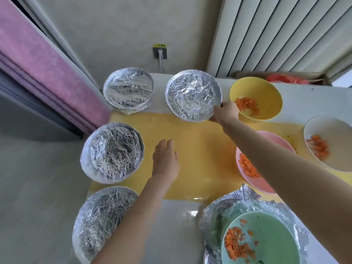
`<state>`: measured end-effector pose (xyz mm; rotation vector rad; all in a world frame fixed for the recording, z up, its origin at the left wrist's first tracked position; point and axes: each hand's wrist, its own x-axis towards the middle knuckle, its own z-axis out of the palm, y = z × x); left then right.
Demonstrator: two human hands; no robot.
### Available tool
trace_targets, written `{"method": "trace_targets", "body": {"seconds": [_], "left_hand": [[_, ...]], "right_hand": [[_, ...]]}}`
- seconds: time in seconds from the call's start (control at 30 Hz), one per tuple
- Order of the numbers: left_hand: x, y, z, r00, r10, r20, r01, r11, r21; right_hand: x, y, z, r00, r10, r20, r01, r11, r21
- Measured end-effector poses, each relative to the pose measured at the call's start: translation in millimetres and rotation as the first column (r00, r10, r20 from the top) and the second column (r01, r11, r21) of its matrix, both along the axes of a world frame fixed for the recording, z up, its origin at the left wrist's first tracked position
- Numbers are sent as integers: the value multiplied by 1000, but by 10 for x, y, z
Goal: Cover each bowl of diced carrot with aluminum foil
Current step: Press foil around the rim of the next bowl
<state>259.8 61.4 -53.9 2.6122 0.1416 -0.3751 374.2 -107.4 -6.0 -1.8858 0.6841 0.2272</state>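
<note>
While the foil-covered bowl (192,96) lies at the far middle of the surface (171,225), at the far edge of the yellow mat (200,149), the right grip (226,111) is curled around its right-hand rim, arm stretched well forward. Whether the bowl rests fully down I cannot tell.

Just right of that grip stands the open yellow bowl (266,92), with carrot showing in it. The left grip (165,159) hovers spread and empty over the mat's middle, fingers pointing away. Three more covered bowls (112,151) line the left side.

The likely next piece of work is the green bowl (266,235), which sits uncovered on a crumpled foil sheet (213,216) at the near right, beneath the right forearm. It lies back towards the person from both grips. The free left grip looks nearer, while the right must let go and draw back.
</note>
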Motion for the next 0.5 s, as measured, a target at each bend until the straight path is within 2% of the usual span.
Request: {"method": "trace_targets", "body": {"seconds": [0.07,0.13,0.23,0.5], "left_hand": [[0,3,-103,992,-72,-106,89,983,161],[-4,14,-178,981,-88,-171,129,961,243],[-9,26,-256,976,-77,-201,132,953,274],[-67,26,-347,985,-71,-156,115,949,292]], "right_hand": [[112,6,-49,1000,5,-22,-5,1000,0],[187,21,-80,999,11,-32,-11,1000,1],[278,68,-136,998,10,-63,-10,1000,4],[415,86,-196,988,-2,-157,16,996,83]]}}
